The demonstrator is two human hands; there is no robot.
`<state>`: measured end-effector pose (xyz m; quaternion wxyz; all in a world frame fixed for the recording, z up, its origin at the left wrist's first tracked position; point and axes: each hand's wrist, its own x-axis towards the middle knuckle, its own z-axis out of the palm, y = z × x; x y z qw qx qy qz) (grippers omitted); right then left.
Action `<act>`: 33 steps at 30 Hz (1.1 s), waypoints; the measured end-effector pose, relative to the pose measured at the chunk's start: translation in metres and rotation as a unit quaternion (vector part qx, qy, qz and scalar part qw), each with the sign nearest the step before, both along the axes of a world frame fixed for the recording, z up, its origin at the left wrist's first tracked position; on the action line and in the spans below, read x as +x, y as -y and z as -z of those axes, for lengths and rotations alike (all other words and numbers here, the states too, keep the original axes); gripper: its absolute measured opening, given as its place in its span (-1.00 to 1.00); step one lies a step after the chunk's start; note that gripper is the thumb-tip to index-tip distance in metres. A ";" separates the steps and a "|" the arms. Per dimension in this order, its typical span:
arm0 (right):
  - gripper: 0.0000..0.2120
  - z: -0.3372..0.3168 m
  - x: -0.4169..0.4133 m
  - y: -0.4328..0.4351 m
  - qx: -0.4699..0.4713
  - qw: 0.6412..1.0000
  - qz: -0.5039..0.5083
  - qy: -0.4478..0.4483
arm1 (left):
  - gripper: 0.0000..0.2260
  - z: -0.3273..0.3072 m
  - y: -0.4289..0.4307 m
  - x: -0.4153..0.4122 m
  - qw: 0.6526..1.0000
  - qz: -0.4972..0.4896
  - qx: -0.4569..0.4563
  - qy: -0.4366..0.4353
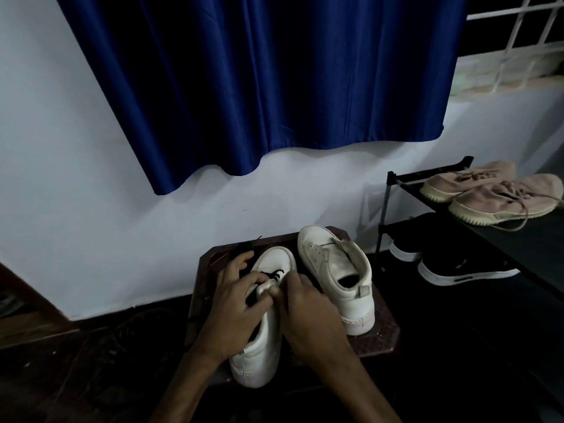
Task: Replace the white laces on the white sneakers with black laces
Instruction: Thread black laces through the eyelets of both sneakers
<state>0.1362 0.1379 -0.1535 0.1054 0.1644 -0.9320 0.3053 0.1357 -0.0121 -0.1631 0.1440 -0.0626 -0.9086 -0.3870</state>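
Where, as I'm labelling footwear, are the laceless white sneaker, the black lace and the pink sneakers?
laceless white sneaker (pixel 332 261), head view, on its tongue.
black lace (pixel 273 273), head view, on its threaded crossings.
pink sneakers (pixel 500 198), head view, on the nearer shoe's upper.

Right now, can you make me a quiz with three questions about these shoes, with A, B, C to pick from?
1. Where are the pink sneakers? A. on a bed B. on top of the rack C. in a box
2. How many white sneakers stand on the stool? A. one B. two C. four
3. What laces has the white sneaker nearer the rack? A. white B. black C. none
Answers: 1 B, they lie on the rack's top shelf. 2 B, the held sneaker under the left hand and right hand, and one beside it. 3 C, its eyelets are empty.
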 end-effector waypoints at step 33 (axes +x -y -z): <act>-0.83 -0.023 0.002 -0.008 0.103 0.994 -0.003 -0.045 | -0.79 0.000 -0.003 0.001 0.999 -0.032 -0.037 0.000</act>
